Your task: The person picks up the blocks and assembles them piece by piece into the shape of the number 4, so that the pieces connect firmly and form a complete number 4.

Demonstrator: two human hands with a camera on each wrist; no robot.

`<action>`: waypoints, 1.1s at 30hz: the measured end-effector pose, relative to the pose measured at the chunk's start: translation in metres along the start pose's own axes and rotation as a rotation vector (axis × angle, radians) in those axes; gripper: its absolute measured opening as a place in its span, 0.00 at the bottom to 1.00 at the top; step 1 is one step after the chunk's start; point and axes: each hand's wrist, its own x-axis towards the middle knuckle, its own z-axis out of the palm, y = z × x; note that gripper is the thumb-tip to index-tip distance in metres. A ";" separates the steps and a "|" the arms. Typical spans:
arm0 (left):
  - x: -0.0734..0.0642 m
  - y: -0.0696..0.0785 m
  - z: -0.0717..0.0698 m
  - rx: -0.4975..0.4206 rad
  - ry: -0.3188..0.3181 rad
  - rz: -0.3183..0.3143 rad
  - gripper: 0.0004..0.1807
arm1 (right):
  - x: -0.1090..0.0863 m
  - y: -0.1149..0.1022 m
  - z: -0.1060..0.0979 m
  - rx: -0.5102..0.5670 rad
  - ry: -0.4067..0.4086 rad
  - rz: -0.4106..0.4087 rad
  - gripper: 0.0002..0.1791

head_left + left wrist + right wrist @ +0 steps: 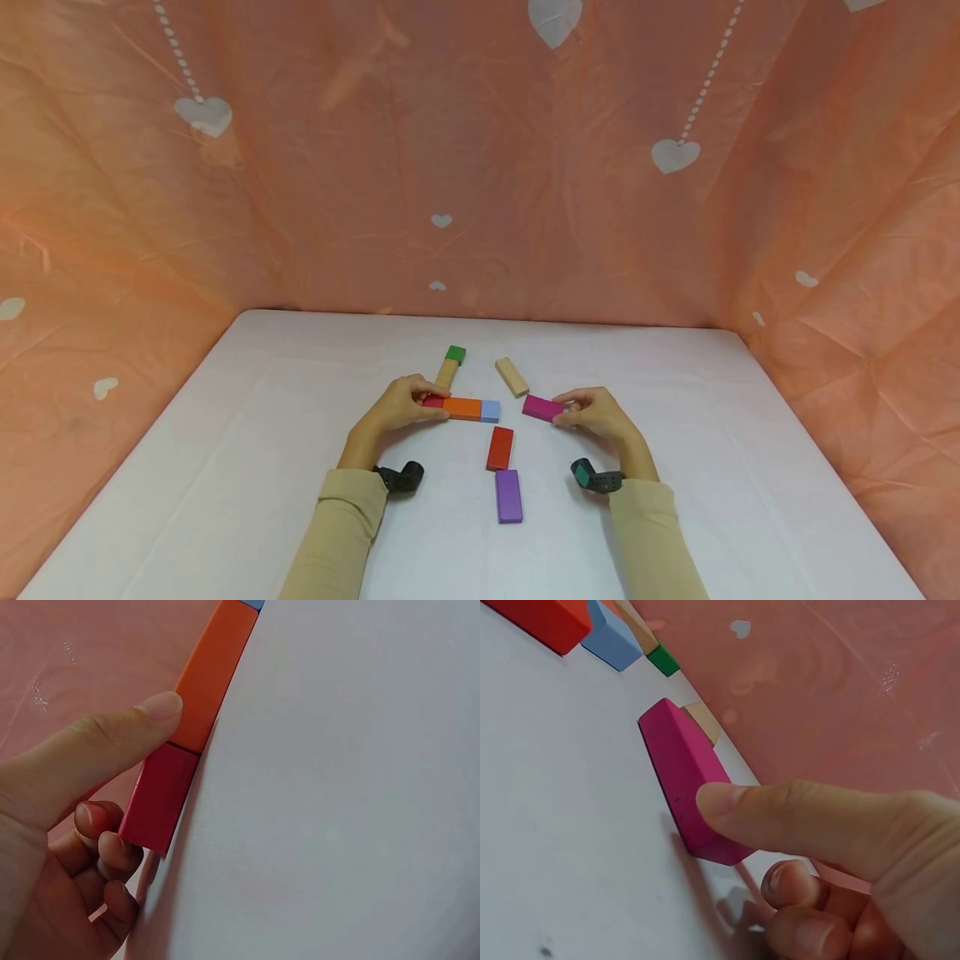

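Observation:
My left hand (405, 402) is at a row made of a crimson block (159, 799), an orange block (462, 408) and a light blue block (490, 411), set end to end. Its thumb presses the orange block's near side by the crimson joint, with the index finger across the row. My right hand (596, 412) pinches the right end of a magenta block (542, 407), thumb on the near side. In the right wrist view the magenta block (676, 765) lies on the table; the fingertips behind it are partly hidden.
Behind the row, a plain wooden block (447, 373) touches a green block (456, 354). Another plain block (512, 377) lies slanted beyond the magenta one. A red block (500, 448) and a purple block (508, 497) lie nearer on the white table (247, 467). Orange cloth (480, 167) stands behind.

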 end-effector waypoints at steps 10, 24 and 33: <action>0.000 0.000 0.000 0.028 0.008 0.020 0.19 | 0.001 0.000 0.002 0.012 -0.006 -0.012 0.23; 0.001 -0.004 0.000 0.017 0.011 0.016 0.23 | 0.004 0.001 0.006 -0.002 -0.013 -0.033 0.22; 0.000 -0.003 -0.002 0.026 0.017 0.021 0.24 | 0.003 -0.004 0.008 -0.030 -0.024 -0.055 0.21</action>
